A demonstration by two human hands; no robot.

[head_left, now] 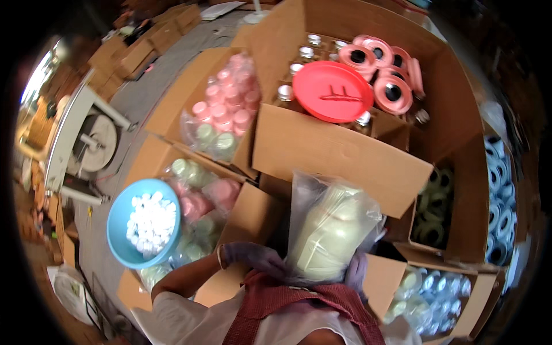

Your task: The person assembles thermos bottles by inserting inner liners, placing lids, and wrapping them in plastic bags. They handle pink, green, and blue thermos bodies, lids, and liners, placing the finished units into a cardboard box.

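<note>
Close to my chest I hold a clear plastic bag [330, 230] filled with stacked pale green lids or rolls. My left hand [253, 256], in a thin purple glove, grips the bag's lower left edge. On the bag's lower right side sits my right hand [357, 270], also gloved and partly hidden behind the plastic. The bag stands upright above an open cardboard box [339, 152].
A blue bowl [123, 230] of small white caps rests on a box at left. Boxes hold bagged pink and green lids [224, 109], glass jars under a red plate [332, 91], pink rings [391, 86], blue tape rolls [500, 195], and clear lids [431, 293].
</note>
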